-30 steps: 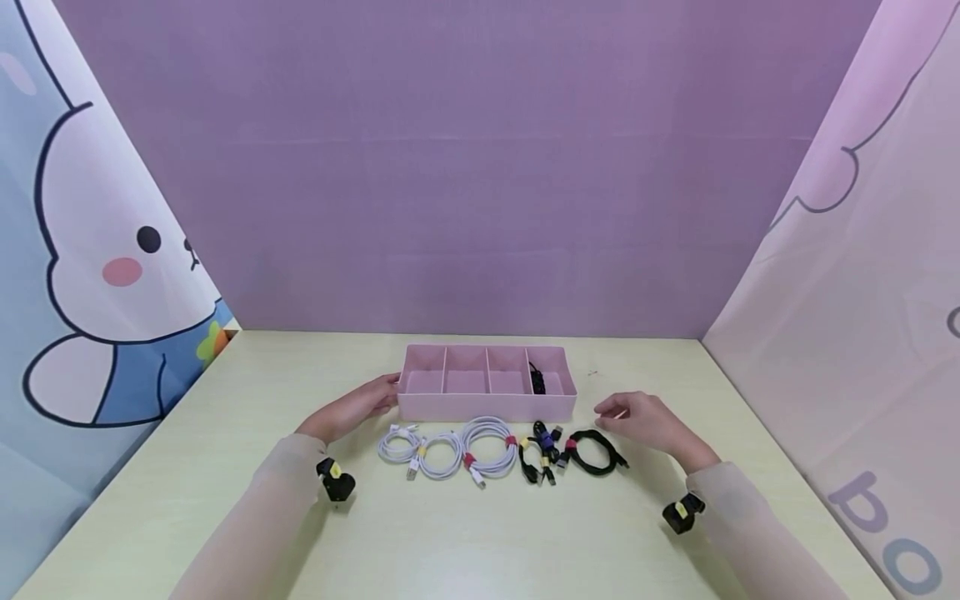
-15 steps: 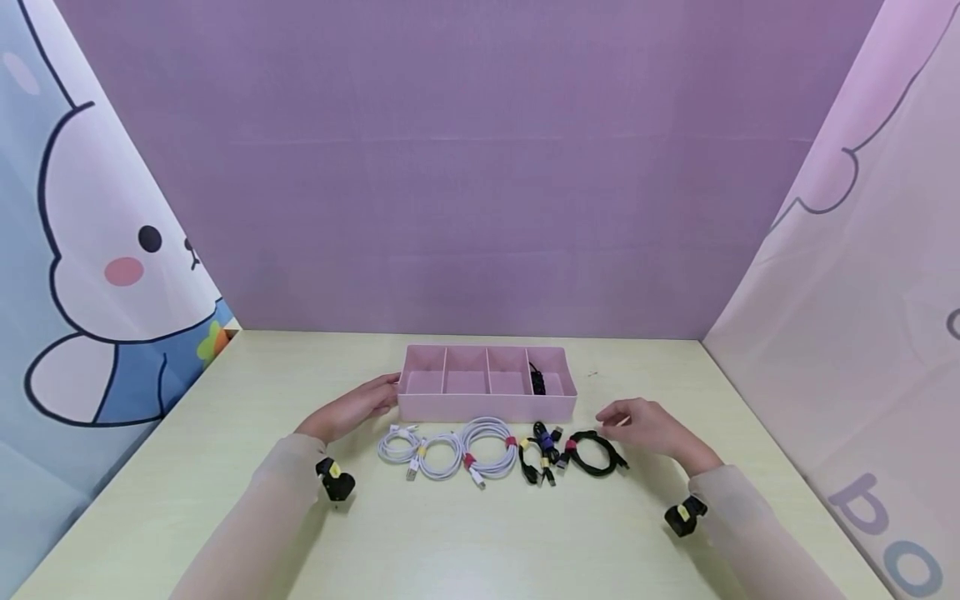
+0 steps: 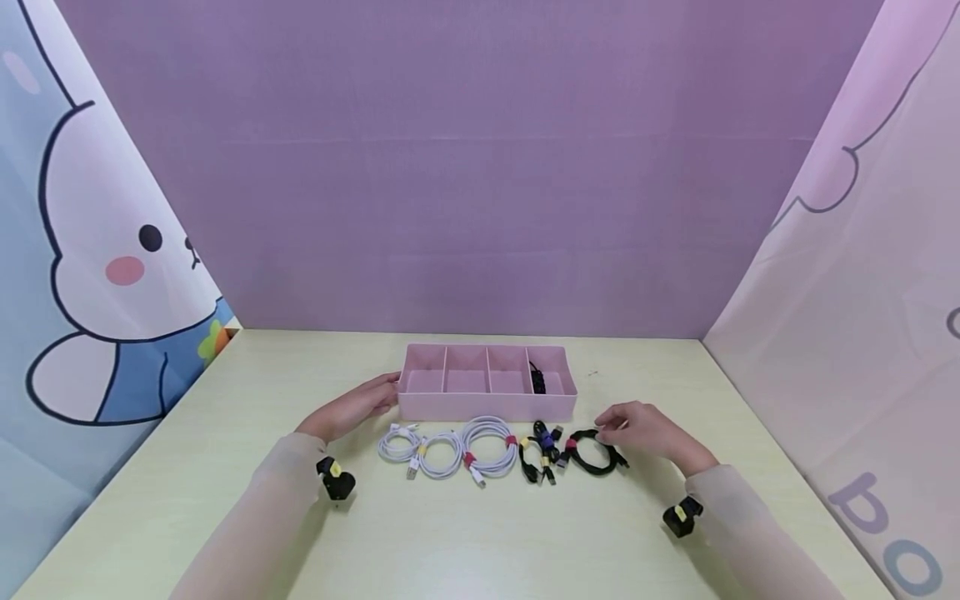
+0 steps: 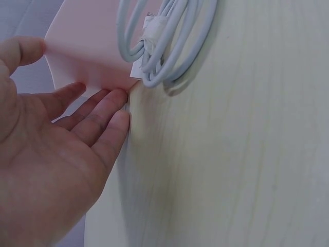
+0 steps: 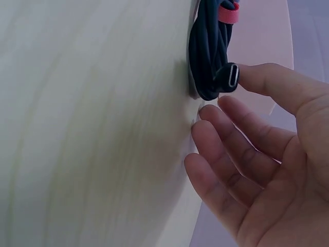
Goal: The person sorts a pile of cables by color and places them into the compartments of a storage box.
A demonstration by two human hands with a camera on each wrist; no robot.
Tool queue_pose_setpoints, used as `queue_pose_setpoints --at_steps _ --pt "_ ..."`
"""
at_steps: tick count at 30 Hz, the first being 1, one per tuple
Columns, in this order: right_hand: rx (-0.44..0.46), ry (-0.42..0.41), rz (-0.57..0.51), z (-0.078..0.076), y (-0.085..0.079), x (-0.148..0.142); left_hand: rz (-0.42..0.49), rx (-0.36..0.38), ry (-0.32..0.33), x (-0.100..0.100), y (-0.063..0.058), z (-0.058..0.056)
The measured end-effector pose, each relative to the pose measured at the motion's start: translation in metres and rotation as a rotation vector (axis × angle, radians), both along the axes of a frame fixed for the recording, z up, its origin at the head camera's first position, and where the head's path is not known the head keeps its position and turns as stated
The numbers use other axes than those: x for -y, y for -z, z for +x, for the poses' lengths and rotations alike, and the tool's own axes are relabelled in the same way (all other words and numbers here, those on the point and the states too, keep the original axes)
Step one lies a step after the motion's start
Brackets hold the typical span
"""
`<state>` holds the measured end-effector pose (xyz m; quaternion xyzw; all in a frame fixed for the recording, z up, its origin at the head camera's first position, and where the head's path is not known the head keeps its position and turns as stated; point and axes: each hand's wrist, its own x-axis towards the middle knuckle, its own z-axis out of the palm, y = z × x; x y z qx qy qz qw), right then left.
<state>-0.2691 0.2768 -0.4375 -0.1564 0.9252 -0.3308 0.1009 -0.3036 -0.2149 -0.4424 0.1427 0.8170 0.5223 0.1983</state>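
My left hand point(image 3: 352, 410) rests its fingertips against the left end of a pink four-compartment organizer box point(image 3: 487, 407); the left wrist view shows its fingers loosely extended. At the right of the cable row, my right hand point(image 3: 645, 429) hovers by a coiled black cable point(image 3: 596, 471) with a red tie. In the right wrist view, thumb and fingers stand apart around the cable's connector point(image 5: 233, 77); whether they touch it I cannot tell. A small black cable point(image 3: 537, 379) lies in the box's rightmost compartment.
Before the box lie three coiled white cables, at left point(image 3: 399, 446), beside it point(image 3: 440, 456) and larger point(image 3: 489, 448). Two small black cables, yellow-tied point(image 3: 530, 462) and purple-tied point(image 3: 547, 440), lie to their right. A purple backdrop point(image 3: 480, 167) borders the wooden table point(image 3: 465, 542).
My right hand has lowered slightly, nearer the coiled black cable with the red tie. The left hand stays on the end of the box, and the cables have not moved.
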Motion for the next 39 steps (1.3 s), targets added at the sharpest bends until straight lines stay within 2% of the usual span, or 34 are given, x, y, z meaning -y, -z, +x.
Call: queue_pose_setpoints --at_steps 5,22,39 --pt "-0.019 -0.006 0.002 0.002 0.000 0.004 0.010 0.003 -0.005 -0.001 0.001 -0.001" --pt "-0.001 0.033 0.063 -0.003 0.008 0.009 0.005 0.004 -0.003 0.000 0.004 -0.001" --pt "-0.005 0.035 0.045 -0.004 0.011 0.008 0.009 0.001 0.002 -0.001 0.003 -0.002"
